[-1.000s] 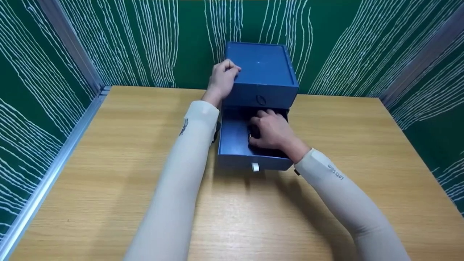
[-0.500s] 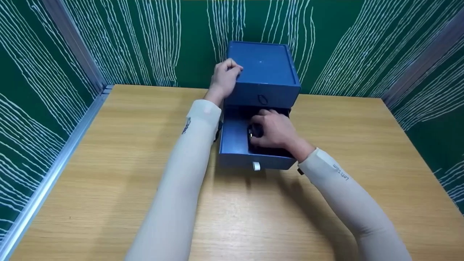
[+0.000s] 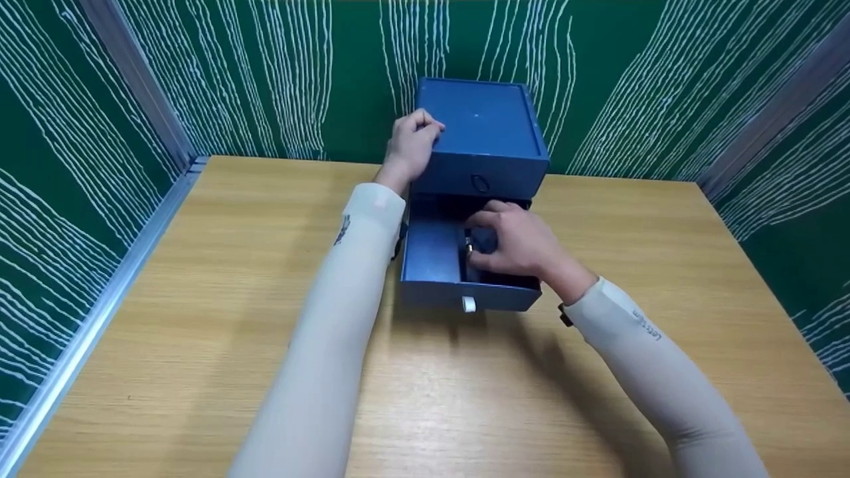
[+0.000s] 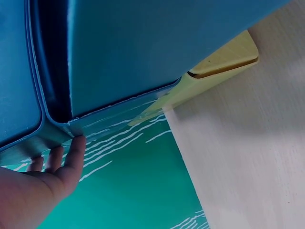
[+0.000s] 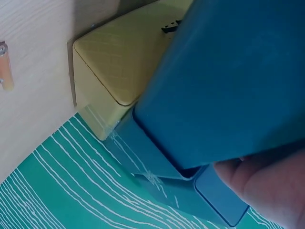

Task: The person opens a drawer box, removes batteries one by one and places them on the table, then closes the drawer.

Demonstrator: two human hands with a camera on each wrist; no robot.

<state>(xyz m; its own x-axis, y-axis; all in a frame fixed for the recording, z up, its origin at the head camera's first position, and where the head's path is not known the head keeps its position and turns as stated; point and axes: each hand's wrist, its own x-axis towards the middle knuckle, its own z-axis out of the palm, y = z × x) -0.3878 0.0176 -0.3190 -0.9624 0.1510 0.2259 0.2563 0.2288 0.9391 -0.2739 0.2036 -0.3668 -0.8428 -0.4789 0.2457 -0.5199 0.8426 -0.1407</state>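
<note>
A blue drawer unit [image 3: 475, 123] stands against the back wall, its upper drawer closed and a lower drawer [image 3: 431, 249] pulled out. My left hand [image 3: 410, 143] holds the unit at its top left edge; in the left wrist view, bent fingers [image 4: 74, 160] touch the outside of the blue casing. My right hand [image 3: 521, 242] reaches into the right half of the pulled-out drawer. Between its thumb and fingers it grips a dark object [image 3: 487, 240] with a shiny metallic edge; its exact kind is hidden. Part of that hand [image 5: 271, 188] shows beside the drawer in the right wrist view.
Beneath the blue unit sits a yellow drawer unit [image 5: 124, 57] in the wrist views. The wooden table [image 3: 265, 279] extends around it. A small orange thing [image 5: 5, 67] is cut off at the right wrist view's edge. Green, white-streaked walls [image 3: 362, 86] enclose the table.
My right hand has shifted to the right and slightly up with the dark object, showing more of the drawer floor. My left hand stays at the unit's top left edge.
</note>
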